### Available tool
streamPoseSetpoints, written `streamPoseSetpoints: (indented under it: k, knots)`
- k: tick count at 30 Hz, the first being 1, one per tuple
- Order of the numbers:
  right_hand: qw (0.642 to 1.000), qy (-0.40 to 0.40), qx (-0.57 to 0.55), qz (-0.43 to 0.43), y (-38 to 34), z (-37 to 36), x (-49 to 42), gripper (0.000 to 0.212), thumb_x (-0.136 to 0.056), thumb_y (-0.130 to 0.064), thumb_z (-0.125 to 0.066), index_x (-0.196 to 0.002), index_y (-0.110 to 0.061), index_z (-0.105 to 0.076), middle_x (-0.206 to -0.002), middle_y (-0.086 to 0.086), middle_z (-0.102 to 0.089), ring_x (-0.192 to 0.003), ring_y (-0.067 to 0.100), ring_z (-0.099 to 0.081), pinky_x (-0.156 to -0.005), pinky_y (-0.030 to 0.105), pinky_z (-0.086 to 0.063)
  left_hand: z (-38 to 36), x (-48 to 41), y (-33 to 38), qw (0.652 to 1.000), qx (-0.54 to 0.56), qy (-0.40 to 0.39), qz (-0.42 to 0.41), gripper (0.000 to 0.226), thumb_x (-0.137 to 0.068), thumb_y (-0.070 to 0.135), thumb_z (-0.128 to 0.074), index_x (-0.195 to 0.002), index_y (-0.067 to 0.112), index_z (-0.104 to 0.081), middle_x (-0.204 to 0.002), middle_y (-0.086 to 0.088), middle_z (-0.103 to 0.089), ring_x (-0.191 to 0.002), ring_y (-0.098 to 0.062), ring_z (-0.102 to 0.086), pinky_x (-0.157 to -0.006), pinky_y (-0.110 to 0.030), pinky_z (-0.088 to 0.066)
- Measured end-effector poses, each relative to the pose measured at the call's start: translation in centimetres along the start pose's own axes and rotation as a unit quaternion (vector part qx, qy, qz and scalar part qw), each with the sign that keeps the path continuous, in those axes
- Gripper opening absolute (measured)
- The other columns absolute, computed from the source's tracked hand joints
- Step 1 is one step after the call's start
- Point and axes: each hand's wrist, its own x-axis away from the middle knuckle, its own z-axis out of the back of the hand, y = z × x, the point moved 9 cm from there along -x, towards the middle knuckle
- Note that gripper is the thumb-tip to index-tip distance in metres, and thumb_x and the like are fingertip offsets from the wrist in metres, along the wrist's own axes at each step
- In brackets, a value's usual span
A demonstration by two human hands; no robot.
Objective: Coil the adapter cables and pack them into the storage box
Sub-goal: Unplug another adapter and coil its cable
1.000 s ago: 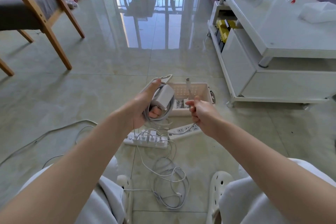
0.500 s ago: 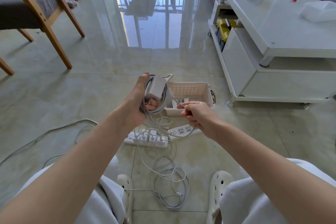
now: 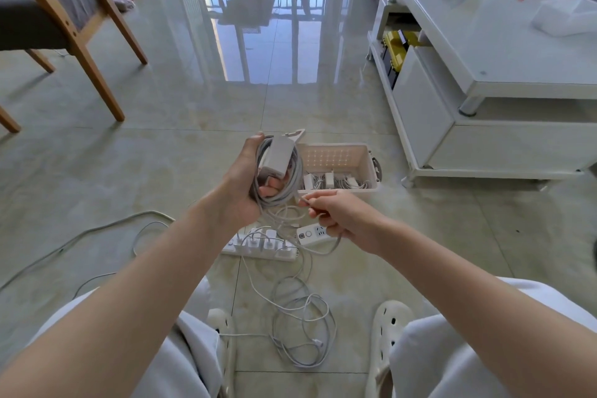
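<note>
My left hand grips a white power adapter with its grey cable coiled in loops around it, held just left of the storage box. My right hand pinches the loose end of that cable, low and right of the coil. The white perforated storage box stands on the floor behind my hands, with several small white adapters and cables inside. A tangle of white cables lies on the floor between my feet.
Two white power strips lie on the tiles under my hands, the left one with several plugs in it. A grey cord runs off to the left. A white coffee table stands right, a wooden chair far left.
My right hand dropped from beside the box rim to below the coil, bringing the cable end down with it. My left hand turned the adapter and coil more upright.
</note>
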Motion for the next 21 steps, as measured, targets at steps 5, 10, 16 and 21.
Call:
streamPoseSetpoints:
  k: [5, 10, 16, 21]
  knots:
    - [0.998, -0.042, -0.034, 0.026, 0.3, -2.0, 0.7, 0.026, -0.098, -0.009, -0.043, -0.08, -0.015, -0.06, -0.066, -0.005, -0.053, -0.052, 0.004, -0.036, -0.044, 0.013, -0.026, -0.2, 0.1, -1.3, 0.999, 0.001, 0.0, 0.043, 0.052, -0.096, 0.051, -0.036, -0.074, 0.005, -0.049, -0.037, -0.001, -0.04, -0.022, -0.006, -0.032, -0.022, -0.011, -0.024]
    - [0.993, -0.012, -0.096, 0.073, -0.6, -1.5, 0.8, 0.021, -0.098, -0.006, -0.038, -0.088, -0.012, -0.056, -0.063, -0.005, -0.054, -0.052, 0.005, -0.038, -0.049, 0.015, -0.03, 0.3, -0.1, -2.3, 0.996, -0.056, 0.04, 0.06, 0.057, -0.096, 0.054, -0.037, -0.086, -0.001, -0.05, -0.037, -0.006, -0.048, -0.021, -0.011, -0.04, -0.025, -0.011, -0.031]
    - [0.978, 0.085, 0.019, 0.191, -2.3, -1.2, 2.7, 0.025, -0.098, -0.028, -0.041, -0.121, -0.024, -0.034, -0.092, -0.005, -0.051, -0.074, 0.001, -0.05, -0.061, 0.008, -0.041, 1.6, -1.2, -2.7, 0.993, -0.051, 0.085, 0.061, 0.06, -0.094, 0.058, -0.039, -0.082, 0.0, -0.052, -0.039, -0.005, -0.048, -0.024, -0.009, -0.038, -0.029, -0.015, -0.038]
    - [0.945, 0.18, 0.102, 0.253, -2.5, -0.1, 3.4, 0.007, -0.091, -0.037, -0.053, -0.09, -0.04, -0.046, -0.101, 0.005, -0.051, -0.084, 0.009, -0.056, -0.065, 0.006, -0.043, 1.9, -1.6, -4.2, 0.988, -0.088, 0.103, 0.067, 0.057, -0.094, 0.057, -0.038, -0.088, 0.002, -0.054, -0.043, -0.005, -0.055, -0.035, -0.011, -0.046, -0.04, -0.021, -0.046]
